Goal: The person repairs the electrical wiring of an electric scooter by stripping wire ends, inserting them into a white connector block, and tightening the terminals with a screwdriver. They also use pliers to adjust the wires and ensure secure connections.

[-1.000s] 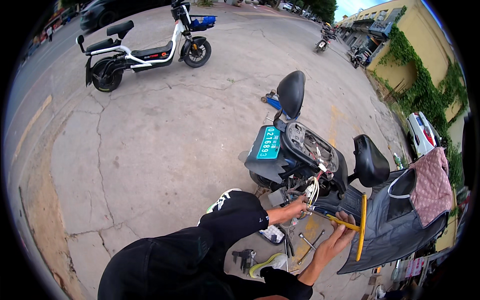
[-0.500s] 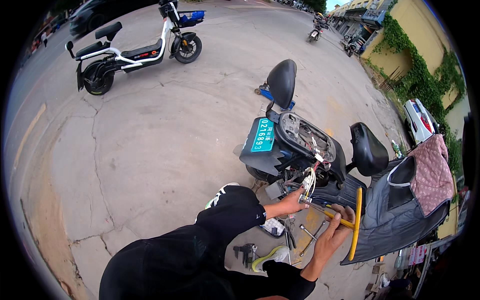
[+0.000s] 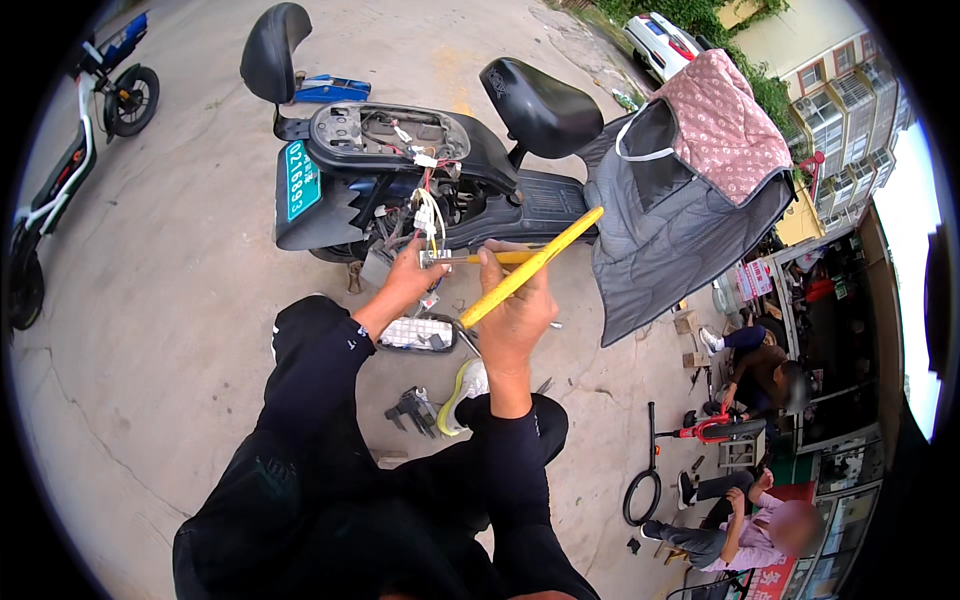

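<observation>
My left hand [image 3: 402, 282] pinches a small pale connector block [image 3: 432, 259] below a bundle of white and yellow wires [image 3: 428, 215]. In my right hand [image 3: 515, 310] is a yellow T-handled tool [image 3: 560, 245], gripped by the stem. Its thin shaft points left, and the tip meets the block at my left fingers; exactly where it touches is too small to tell. Both hands are beside the opened body of a dark electric scooter [image 3: 480, 165], whose seat base [image 3: 330, 130] and loose wiring lie exposed.
On the ground below my hands lie a white-lined tray [image 3: 418, 333] and a dark clamp-like tool [image 3: 412, 410]. A grey quilted cover [image 3: 640, 240] hangs at the scooter's front. Two people sit at right, near a red balance bike [image 3: 715, 430]. A blue jack [image 3: 330, 88] stands behind.
The view has swung to the right, so the scooter appears farther left and two people have come into sight. Both hands keep their holds, with the tool's tip still at the block.
</observation>
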`<action>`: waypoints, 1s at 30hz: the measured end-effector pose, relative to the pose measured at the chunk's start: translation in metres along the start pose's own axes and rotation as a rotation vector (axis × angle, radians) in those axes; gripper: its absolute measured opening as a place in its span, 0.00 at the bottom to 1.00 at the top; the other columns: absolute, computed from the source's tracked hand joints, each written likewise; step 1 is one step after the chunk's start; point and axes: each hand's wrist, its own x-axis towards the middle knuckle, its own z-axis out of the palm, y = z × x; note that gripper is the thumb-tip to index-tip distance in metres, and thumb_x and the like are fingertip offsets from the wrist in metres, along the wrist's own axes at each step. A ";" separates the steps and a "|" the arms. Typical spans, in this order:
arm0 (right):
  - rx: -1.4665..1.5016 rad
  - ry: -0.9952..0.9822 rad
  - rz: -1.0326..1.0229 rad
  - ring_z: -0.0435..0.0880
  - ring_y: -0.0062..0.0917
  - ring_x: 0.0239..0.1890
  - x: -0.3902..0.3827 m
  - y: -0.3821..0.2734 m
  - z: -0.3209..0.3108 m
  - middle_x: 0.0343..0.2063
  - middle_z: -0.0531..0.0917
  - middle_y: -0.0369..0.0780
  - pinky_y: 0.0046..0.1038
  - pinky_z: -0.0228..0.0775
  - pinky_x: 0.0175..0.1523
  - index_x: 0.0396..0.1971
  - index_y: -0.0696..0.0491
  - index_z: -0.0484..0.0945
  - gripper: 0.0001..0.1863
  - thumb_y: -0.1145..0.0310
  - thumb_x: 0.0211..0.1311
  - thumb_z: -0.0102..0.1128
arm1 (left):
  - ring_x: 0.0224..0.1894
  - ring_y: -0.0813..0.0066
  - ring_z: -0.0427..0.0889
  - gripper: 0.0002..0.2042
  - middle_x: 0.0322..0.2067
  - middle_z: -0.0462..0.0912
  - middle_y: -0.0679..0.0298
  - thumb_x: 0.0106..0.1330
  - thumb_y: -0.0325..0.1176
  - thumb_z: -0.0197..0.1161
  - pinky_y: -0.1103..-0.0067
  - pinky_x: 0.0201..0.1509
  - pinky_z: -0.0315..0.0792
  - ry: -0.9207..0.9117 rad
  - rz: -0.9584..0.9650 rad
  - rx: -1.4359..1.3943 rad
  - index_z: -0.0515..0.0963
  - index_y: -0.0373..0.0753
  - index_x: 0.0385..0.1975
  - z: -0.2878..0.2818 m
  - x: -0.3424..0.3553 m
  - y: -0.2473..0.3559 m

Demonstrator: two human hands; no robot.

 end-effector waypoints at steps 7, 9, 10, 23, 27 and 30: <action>-0.088 0.051 0.148 0.88 0.28 0.38 -0.004 -0.004 -0.008 0.63 0.69 0.54 0.20 0.82 0.40 0.63 0.67 0.54 0.36 0.80 0.60 0.65 | 0.30 0.83 0.77 0.16 0.30 0.84 0.67 0.54 0.28 0.73 0.81 0.34 0.71 -0.024 -0.022 0.070 0.80 0.32 0.42 -0.008 0.000 0.000; -0.107 0.116 0.064 0.85 0.33 0.46 -0.005 0.002 -0.008 0.60 0.69 0.55 0.27 0.82 0.43 0.59 0.66 0.60 0.37 0.71 0.56 0.73 | 0.30 0.83 0.77 0.15 0.30 0.84 0.68 0.54 0.27 0.73 0.81 0.34 0.71 -0.007 0.016 0.014 0.81 0.32 0.41 -0.009 0.005 -0.004; -0.326 0.131 -0.069 0.83 0.36 0.49 -0.003 0.002 -0.012 0.59 0.69 0.55 0.31 0.81 0.45 0.57 0.66 0.61 0.38 0.68 0.53 0.76 | 0.30 0.83 0.77 0.15 0.30 0.84 0.68 0.54 0.27 0.73 0.82 0.35 0.70 0.010 0.032 -0.008 0.81 0.32 0.41 -0.013 0.003 -0.009; -0.503 -0.126 -0.625 0.80 0.40 0.51 0.045 0.001 -0.086 0.46 0.80 0.43 0.37 0.73 0.56 0.40 0.54 0.70 0.33 0.64 0.38 0.85 | 0.35 0.83 0.80 0.16 0.35 0.86 0.65 0.56 0.25 0.70 0.81 0.40 0.72 -0.017 0.013 -0.085 0.81 0.32 0.46 -0.008 -0.003 0.003; -0.704 -0.806 -0.623 0.79 0.31 0.32 0.060 -0.017 -0.113 0.26 0.77 0.37 0.35 0.72 0.39 0.47 0.55 0.78 0.26 0.68 0.45 0.75 | 0.35 0.81 0.79 0.16 0.33 0.86 0.67 0.56 0.29 0.73 0.78 0.41 0.73 0.029 -0.028 -0.002 0.81 0.34 0.44 -0.005 -0.006 0.012; -0.766 -1.029 -0.537 0.76 0.30 0.27 0.055 -0.028 -0.122 0.22 0.74 0.37 0.34 0.70 0.34 0.50 0.55 0.78 0.26 0.71 0.47 0.73 | 0.34 0.69 0.82 0.17 0.32 0.86 0.58 0.58 0.34 0.72 0.73 0.41 0.74 0.096 0.016 0.161 0.81 0.35 0.45 -0.003 -0.004 0.008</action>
